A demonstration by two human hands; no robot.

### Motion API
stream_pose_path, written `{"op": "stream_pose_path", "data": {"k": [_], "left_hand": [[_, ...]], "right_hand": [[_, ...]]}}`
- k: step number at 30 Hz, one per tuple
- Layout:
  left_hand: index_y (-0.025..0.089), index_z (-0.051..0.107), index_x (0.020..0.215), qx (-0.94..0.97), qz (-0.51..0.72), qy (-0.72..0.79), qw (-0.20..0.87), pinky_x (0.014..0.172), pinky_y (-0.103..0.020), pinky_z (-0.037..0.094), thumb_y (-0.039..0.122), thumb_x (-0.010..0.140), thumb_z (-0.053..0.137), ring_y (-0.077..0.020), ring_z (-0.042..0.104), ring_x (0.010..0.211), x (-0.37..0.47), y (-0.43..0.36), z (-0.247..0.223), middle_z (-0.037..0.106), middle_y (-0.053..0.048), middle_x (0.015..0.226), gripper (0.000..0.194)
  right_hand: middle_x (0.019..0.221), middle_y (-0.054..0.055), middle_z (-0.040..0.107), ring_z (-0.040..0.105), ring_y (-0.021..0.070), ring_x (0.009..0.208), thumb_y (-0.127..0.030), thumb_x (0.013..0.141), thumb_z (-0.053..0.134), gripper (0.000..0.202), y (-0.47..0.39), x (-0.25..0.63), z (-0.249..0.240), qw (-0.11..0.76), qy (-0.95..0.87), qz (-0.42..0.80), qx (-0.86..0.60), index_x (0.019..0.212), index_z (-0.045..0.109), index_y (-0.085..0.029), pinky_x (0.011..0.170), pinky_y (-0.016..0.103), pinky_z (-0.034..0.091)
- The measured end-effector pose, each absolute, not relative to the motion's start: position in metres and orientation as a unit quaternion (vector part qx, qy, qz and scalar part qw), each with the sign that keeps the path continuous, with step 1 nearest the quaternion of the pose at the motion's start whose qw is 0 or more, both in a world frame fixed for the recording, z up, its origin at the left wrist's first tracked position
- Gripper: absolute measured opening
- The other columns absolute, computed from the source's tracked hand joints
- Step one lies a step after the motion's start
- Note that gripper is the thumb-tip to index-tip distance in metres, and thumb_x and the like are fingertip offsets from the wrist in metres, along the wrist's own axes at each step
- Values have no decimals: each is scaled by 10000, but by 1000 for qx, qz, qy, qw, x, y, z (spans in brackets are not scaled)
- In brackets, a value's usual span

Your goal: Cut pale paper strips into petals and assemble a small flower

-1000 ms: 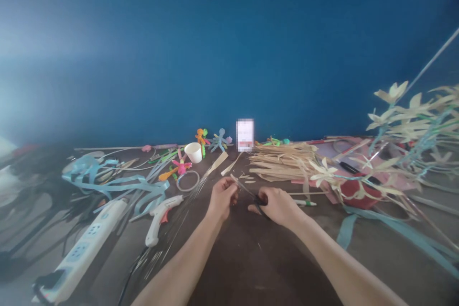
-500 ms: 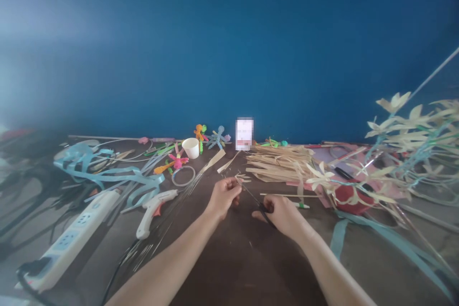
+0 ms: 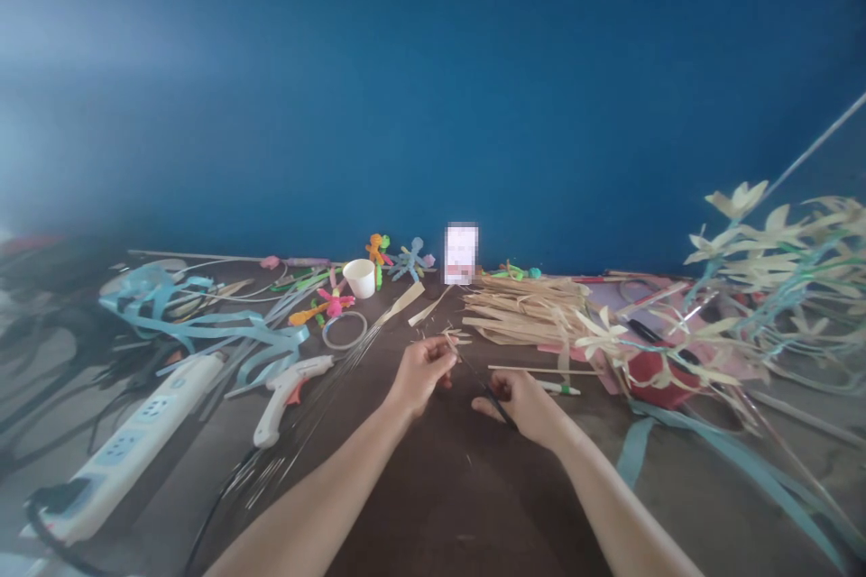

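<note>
My left hand (image 3: 428, 371) is closed in a pinch at the middle of the table, thumb against forefinger. A small pale strip (image 3: 452, 340) pokes out at its fingertips. To the right, my right hand (image 3: 524, 404) is wrapped round dark-handled scissors (image 3: 488, 388), whose thin blades point up and left to the left fingertips. The hand partly hides the handles. Small pale scraps (image 3: 462, 336) lie just beyond the left hand. A bundle of straw-coloured strips (image 3: 520, 311) lies behind the right hand, with a thin stick (image 3: 541, 370) in front of it.
On the left are a glue gun (image 3: 277, 415), a power strip (image 3: 128, 451), blue ribbon (image 3: 203, 315) and thin wires (image 3: 352, 352). A white cup (image 3: 359, 279) and a tape ring (image 3: 345, 331) stand further back. Pale flowers (image 3: 764, 243) crowd the right side. A blue wall (image 3: 433, 90) rises behind.
The scissors and my right hand have shifted slightly, with the blades still at the left fingertips. My left hand keeps its pinch. The whole view has tilted a little.
</note>
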State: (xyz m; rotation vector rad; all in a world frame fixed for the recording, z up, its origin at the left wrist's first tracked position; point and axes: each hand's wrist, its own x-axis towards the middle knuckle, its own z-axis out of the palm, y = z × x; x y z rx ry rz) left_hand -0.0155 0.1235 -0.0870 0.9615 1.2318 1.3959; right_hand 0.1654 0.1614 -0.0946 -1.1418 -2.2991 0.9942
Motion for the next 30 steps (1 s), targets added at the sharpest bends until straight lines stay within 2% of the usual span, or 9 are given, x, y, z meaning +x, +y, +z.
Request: {"op": "stream_pose_path", "data": {"k": [6,17,24,30], "left_hand": [[130,585,940,383,575,515,507,414,-193,394,269,620,609,-63,455,436,-17,121,-86,566,-6,655,349],[133,584,869,369,587,509,510,416,-200,402,276,603,623,-69,465,427,-16,121,-91,559,1,625,304],[129,603,841,391,573,523,495,420,-195,392,257,610,611,-71,462,429,-20,120,-88,554,6,600,264],[123,599,904,385,574,520,502,420,-194,384,260,610,615,-67,452,421,-19,119,-87,551,2,611,325]], "right_hand": [[464,-48,431,357,69,454,-467,634,567,349,161,163,-98,183,-810,392,-397,538,462,-149,424,175,262],[466,-53,372,316,67,459,-501,604,577,388,161,160,-104,189,-811,373,-410,514,426,-156,417,176,254],[490,-53,365,310,66,470,-467,618,579,356,161,161,-100,183,-812,385,-399,536,422,-158,408,171,238],[494,-56,349,302,66,474,-458,612,586,345,161,160,-97,183,-818,372,-399,538,441,-154,410,173,239]]}}
